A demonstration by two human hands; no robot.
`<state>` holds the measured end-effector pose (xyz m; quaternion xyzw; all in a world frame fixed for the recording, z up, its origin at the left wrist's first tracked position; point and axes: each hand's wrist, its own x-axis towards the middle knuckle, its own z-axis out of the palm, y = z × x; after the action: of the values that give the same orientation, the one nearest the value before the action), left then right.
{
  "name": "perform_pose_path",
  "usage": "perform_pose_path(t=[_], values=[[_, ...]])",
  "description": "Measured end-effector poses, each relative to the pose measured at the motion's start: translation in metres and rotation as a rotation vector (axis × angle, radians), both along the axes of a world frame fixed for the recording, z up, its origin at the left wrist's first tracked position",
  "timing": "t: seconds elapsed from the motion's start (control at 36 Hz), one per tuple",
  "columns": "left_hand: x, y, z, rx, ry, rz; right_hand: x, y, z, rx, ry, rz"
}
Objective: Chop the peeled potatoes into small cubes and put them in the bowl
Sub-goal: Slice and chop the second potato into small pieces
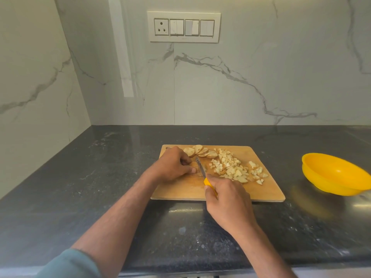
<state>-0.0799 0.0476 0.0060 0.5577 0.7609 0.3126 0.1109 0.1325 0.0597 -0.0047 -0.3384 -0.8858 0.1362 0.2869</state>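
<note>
A wooden cutting board (180, 189) lies on the dark counter. A row of round potato slices (198, 151) fans along its far edge. A heap of small potato cubes (232, 167) covers the board's right half. My left hand (172, 165) curls over potato pieces at the board's left, mostly hiding them. My right hand (226, 199) grips the yellow handle of a knife (201, 167), whose blade points away from me and comes down just right of my left fingertips. The yellow bowl (331, 173) stands off the board to the right, and it looks empty.
The black stone counter (100, 177) runs to a marble wall behind and another on the left. A switch panel (183, 27) is mounted high on the back wall. The counter's front edge is close to my body.
</note>
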Motion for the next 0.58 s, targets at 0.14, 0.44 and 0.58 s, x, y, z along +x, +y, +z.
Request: perform_pose_path(t=[0.14, 0.44, 0.58], values=[[0.000, 0.000, 0.001, -0.003, -0.002, -0.019, 0.000, 0.001, 0.000, -0.012, -0.014, 0.007], [-0.006, 0.004, -0.002, -0.023, 0.031, -0.029, -0.005, 0.019, -0.001, -0.123, -0.059, 0.059], [-0.005, 0.004, -0.003, -0.012, 0.018, -0.037, -0.013, 0.023, 0.001, -0.127, -0.058, 0.085]])
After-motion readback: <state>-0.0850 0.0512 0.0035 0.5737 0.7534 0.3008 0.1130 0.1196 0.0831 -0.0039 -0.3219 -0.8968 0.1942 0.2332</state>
